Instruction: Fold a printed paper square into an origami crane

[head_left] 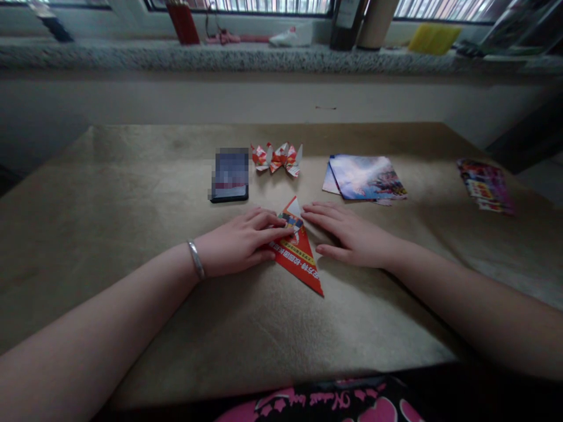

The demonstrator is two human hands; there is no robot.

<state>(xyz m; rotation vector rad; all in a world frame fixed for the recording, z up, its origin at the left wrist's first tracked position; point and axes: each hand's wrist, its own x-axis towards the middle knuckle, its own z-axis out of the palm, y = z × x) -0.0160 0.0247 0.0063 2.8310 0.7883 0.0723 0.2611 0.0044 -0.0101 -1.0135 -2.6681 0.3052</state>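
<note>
A red printed paper (301,261), folded into a pointed triangle, lies on the table between my hands. My left hand (246,239) rests on its left side with outstretched fingers, covering part of that edge. Close by its right edge is my right hand (347,231), palm down, fingers stretched out and thumb apart. Whether the right fingertips touch the paper I cannot tell. Just beyond stand folded red-and-white paper figures (278,159). A phone (231,176), its screen blurred out, lies to their left.
Picture cards (367,177) lie right of the folded figures, and a stack of colourful printed papers (486,186) sits far right on the table (145,176). Along the windowsill (246,57) stand a red container (182,22), bottles and a yellow object (434,38).
</note>
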